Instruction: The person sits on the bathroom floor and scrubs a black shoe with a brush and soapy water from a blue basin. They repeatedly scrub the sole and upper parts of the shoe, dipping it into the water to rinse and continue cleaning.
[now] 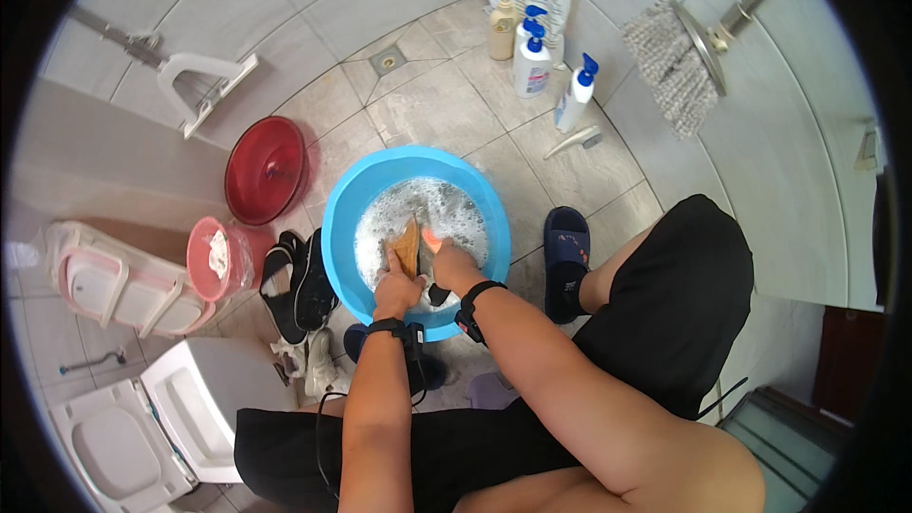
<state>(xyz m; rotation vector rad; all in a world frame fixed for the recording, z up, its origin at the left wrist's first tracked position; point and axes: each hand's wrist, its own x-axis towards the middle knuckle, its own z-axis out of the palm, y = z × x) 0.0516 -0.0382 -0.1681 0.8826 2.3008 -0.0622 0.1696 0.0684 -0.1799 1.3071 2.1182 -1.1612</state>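
A light-blue plastic basin [343, 214] of foamy water [388, 203] stands on the floor before me. Inside it, my left hand [397, 291] grips what looks like a shoe with a tan sole [406, 248], tilted up out of the suds. Close beside the sole, my right hand [456, 267] is closed around an orange-ended tool [431, 239], perhaps a scrubbing brush; its working side is hidden. A dark piece [438, 295] pokes out of the foam under my right wrist. Both wrists wear black bands.
Left of the basin are black shoes [313, 299], white shoes [320, 363], a pink bin [206, 263], a red basin [263, 171] and an open toilet [192, 420]. Pump bottles [532, 71] and a white-handled brush [573, 142] lie beyond, near a hanging mop [673, 68].
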